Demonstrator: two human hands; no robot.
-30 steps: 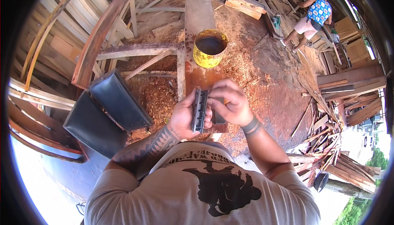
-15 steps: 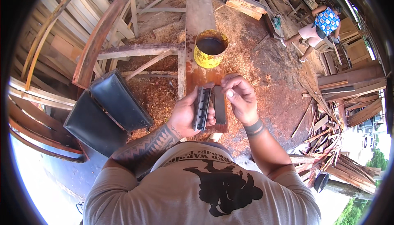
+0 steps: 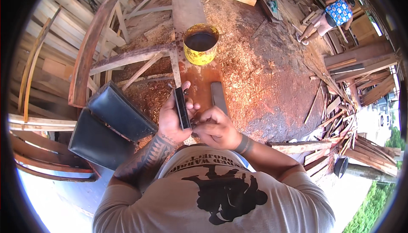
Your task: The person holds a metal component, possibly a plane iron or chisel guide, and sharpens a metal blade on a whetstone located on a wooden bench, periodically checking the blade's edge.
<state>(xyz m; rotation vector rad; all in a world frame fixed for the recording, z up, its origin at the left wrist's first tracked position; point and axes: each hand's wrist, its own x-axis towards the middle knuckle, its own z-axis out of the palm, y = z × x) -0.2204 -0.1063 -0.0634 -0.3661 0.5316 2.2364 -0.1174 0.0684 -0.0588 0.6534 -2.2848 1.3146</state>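
My left hand [image 3: 170, 120] grips a long, narrow black object [image 3: 183, 109] with a slotted body, held upright in the view along my palm. My right hand [image 3: 219, 129] is curled at the near end of this object, fingertips pinched there; what lies between them is too small to make out. Beyond my hands, on a brown wooden board [image 3: 199, 80], a dark grey flat block [image 3: 219, 97] rests at the right edge. A yellow, stained bucket [image 3: 200, 56] with dark contents stands farther along the same board.
Wooden frames and planks [image 3: 100, 37] line the left, beside two black padded pieces [image 3: 100, 137]. Shavings cover the floor [image 3: 250, 63]. A person in a blue patterned top [image 3: 338, 12] bends at the upper right. Piles of scrap wood [image 3: 331, 126] lie on the right.
The black object and my left hand have shifted left and turned. My right hand has dropped from above to the object's near end. The other person has bent over; the whole view has shifted slightly.
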